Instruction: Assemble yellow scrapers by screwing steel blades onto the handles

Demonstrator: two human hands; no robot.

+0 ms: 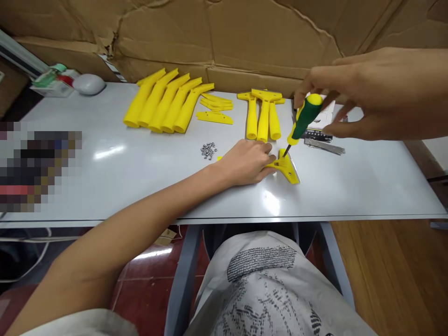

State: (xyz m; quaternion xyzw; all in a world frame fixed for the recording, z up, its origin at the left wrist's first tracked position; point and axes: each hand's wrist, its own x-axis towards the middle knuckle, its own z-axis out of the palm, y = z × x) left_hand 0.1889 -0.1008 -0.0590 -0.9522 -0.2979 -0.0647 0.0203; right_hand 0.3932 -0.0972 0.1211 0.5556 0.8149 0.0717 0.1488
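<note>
1. Gripping the handle of a yellow scraper with the left hand, fingers closed around it and pressed down against the white worktop.
2. Lying near the front edge of the worktop, with head pointing right and a thin metal edge along its far side.
3. Leaning over that head, tip down on it: a green-and-yellow screwdriver.
4. Spreading the fingers of the right hand wide and loosely around the upper end of the screwdriver, with a gap on the thumb side; impossible to tell about contact by the index finger.
5. Lying just left of the left hand: a small heap of metal screws.
6. Standing in a slanted row farther back: five bent yellow handles, with flat yellow pieces just to the right.
7. Grouped behind the left hand: three more T-shaped scrapers.
8. Lying below the right hand: thin metal strips, beside a black packet.
9. Rising behind the worktop: brown cardboard.
</note>
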